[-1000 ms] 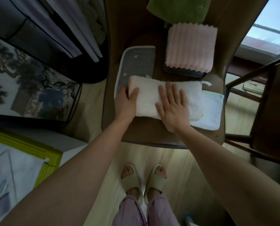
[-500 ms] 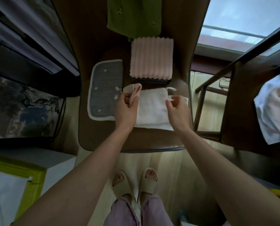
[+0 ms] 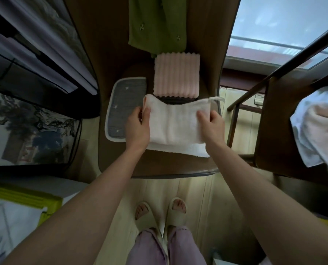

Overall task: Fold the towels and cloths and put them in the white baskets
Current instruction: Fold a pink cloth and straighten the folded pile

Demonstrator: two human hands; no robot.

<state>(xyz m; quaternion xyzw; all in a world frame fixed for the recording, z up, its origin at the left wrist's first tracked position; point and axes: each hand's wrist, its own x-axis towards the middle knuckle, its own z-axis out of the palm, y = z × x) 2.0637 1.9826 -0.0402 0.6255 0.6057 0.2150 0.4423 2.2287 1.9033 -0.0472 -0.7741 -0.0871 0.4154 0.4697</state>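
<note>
The white towel is pinched at both ends by the left hand and right hand, and the fold could slump open if either grip is eased unevenly.

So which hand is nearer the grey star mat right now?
Left. The left hand grips the white towel's left edge, overlapping the grey star mat. The right hand pinches the towel's right edge, a full towel width away from the mat.
</note>
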